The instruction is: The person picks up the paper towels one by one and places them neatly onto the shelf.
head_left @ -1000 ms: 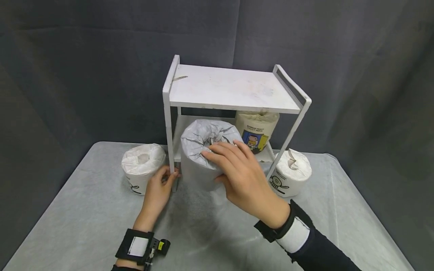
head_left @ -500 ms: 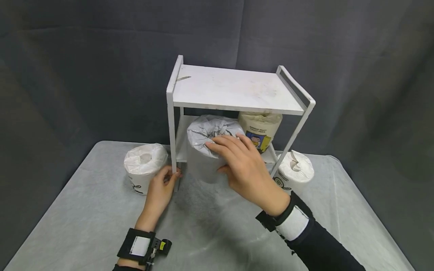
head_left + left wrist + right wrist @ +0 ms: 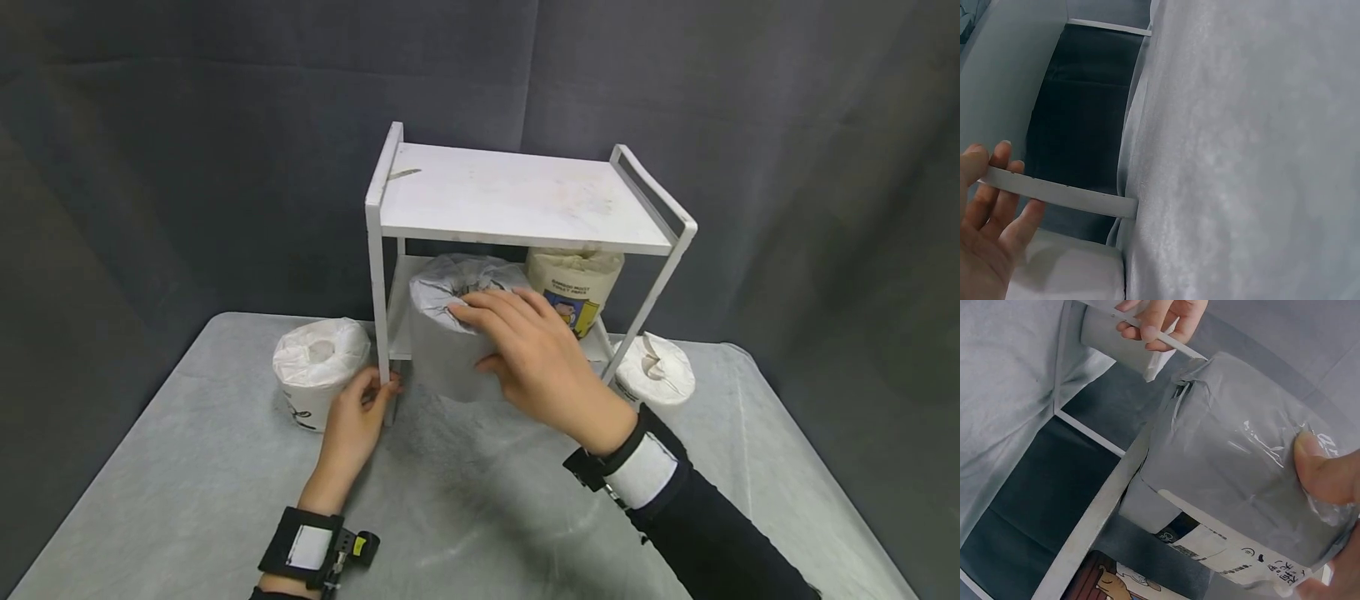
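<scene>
In the head view, my right hand (image 3: 540, 358) grips a large wrapped toilet paper roll (image 3: 446, 358) at its top rim, at the front of the white rack (image 3: 517, 196). The right wrist view shows its grey-white plastic wrapper (image 3: 1229, 437), with my thumb pressed on one side. The roll's base looks level with the lower shelf's front edge; whether it rests there I cannot tell. My left hand (image 3: 356, 417) pinches the rack's left front leg (image 3: 1060, 192) low down. A cream printed toilet paper roll (image 3: 573, 287) stands on the lower shelf at the right.
One white toilet paper roll (image 3: 321, 367) stands left of the rack, close to my left hand. Another white roll (image 3: 656, 371) is behind the rack's right front leg. A grey cloth (image 3: 187, 475) covers the table, and a dark curtain (image 3: 247, 167) hangs behind.
The roll in my right hand has moved back and a little up, toward the lower shelf. My left hand keeps its hold on the rack leg.
</scene>
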`<action>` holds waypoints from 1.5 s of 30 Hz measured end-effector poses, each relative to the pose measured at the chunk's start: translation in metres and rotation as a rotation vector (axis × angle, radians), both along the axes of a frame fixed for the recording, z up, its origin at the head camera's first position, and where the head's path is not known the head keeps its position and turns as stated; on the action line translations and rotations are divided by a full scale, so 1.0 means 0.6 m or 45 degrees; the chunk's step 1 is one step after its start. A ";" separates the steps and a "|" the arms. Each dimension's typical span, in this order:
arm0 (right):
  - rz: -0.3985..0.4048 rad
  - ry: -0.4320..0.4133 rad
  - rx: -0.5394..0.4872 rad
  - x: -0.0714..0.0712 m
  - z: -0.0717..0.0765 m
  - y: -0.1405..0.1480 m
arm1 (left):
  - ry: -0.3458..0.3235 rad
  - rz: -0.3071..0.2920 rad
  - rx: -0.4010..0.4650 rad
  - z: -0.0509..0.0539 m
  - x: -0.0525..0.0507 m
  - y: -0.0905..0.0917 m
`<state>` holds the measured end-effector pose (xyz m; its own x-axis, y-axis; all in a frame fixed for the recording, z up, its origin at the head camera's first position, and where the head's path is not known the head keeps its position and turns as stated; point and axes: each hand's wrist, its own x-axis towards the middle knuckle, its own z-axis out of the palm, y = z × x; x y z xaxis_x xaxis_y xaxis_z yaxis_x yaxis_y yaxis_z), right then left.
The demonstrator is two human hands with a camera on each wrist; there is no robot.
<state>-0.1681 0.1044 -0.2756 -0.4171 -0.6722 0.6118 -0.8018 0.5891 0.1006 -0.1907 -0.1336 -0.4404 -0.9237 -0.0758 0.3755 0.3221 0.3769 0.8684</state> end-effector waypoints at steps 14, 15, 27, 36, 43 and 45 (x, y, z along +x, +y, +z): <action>-0.026 -0.065 0.011 -0.019 0.010 -0.013 | -0.003 0.035 -0.032 0.000 0.001 -0.004; -0.025 -0.069 0.012 -0.019 0.010 -0.013 | 0.000 0.038 -0.038 0.001 0.001 -0.004; -0.050 -0.092 0.042 -0.025 0.021 -0.019 | -0.019 0.038 -0.025 -0.001 0.005 -0.003; -0.107 -0.205 0.069 -0.038 0.037 -0.021 | -0.007 0.027 -0.017 0.000 0.005 0.000; -0.127 -0.227 0.088 -0.048 0.038 -0.024 | 0.006 0.020 -0.021 0.001 0.004 0.002; -0.131 -0.235 0.091 -0.051 0.039 -0.025 | 0.011 0.021 -0.022 0.001 0.004 0.002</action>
